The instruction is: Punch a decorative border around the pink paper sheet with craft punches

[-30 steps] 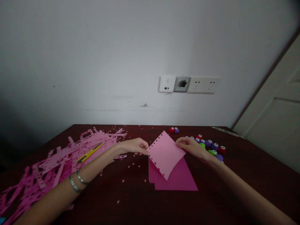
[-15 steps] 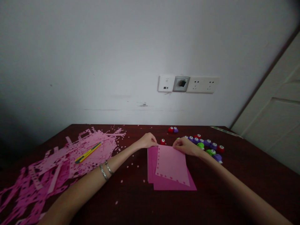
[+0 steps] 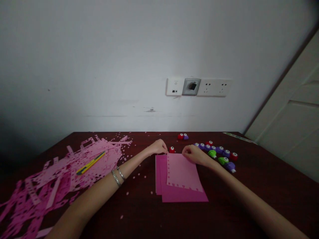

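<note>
A light pink sheet of paper (image 3: 183, 171) with small punched holes along its left and lower edges lies slightly tilted over darker pink sheets (image 3: 184, 196). My left hand (image 3: 158, 147) pinches at the light sheet's upper left corner. At its upper right edge my right hand (image 3: 195, 154) grips the paper between thumb and fingers. Just beyond the paper's top edge, between the hands, stands a red craft punch (image 3: 171, 150). Several purple, green and red punches, among them a green one (image 3: 212, 153), sit to the right of my right hand.
Pink paper scraps (image 3: 97, 156) spread over the table's left side, with a yellow utility knife (image 3: 90, 163) on top. Tiny punched cutouts dot the dark red table (image 3: 129, 202). A red and a purple punch (image 3: 185, 136) stand near the wall, below the sockets (image 3: 214, 87).
The light pink sheet has turned and shifted slightly, its lower edge now a little higher over the darker sheets. Both hands keep their grip at the top edge. The view has shifted slightly.
</note>
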Motion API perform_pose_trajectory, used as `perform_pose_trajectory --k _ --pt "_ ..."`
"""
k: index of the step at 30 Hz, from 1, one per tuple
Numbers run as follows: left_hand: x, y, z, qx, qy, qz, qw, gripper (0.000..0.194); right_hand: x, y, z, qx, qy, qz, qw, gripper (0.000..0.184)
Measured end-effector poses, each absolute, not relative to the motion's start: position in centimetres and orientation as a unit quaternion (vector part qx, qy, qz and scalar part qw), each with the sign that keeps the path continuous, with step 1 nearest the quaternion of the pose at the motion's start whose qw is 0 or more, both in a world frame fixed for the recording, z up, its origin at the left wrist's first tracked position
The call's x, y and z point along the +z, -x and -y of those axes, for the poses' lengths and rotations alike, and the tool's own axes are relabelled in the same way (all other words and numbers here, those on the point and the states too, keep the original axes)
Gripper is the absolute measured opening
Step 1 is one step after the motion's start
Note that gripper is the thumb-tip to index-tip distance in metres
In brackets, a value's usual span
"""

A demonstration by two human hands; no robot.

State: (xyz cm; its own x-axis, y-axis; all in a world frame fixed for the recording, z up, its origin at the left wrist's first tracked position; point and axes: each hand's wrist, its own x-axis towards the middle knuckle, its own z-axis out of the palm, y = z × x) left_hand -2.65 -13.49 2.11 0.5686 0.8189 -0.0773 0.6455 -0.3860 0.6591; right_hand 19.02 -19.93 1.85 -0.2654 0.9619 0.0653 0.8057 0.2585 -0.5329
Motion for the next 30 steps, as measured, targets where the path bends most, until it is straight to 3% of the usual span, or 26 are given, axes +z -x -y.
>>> perform_pose_trajectory --k 16,30 --pt "3.6 2.2 13.8 0.108 -0.800 -0.450 0.381 0.012 2.2 -18.8 20.4 0.179 0.579 0.773 0.188 0.022" --pt "3.8 1.7 13.9 0.089 -0.803 -0.463 0.364 0.010 2.3 -18.0 20.6 0.123 0.607 0.767 0.170 0.025"
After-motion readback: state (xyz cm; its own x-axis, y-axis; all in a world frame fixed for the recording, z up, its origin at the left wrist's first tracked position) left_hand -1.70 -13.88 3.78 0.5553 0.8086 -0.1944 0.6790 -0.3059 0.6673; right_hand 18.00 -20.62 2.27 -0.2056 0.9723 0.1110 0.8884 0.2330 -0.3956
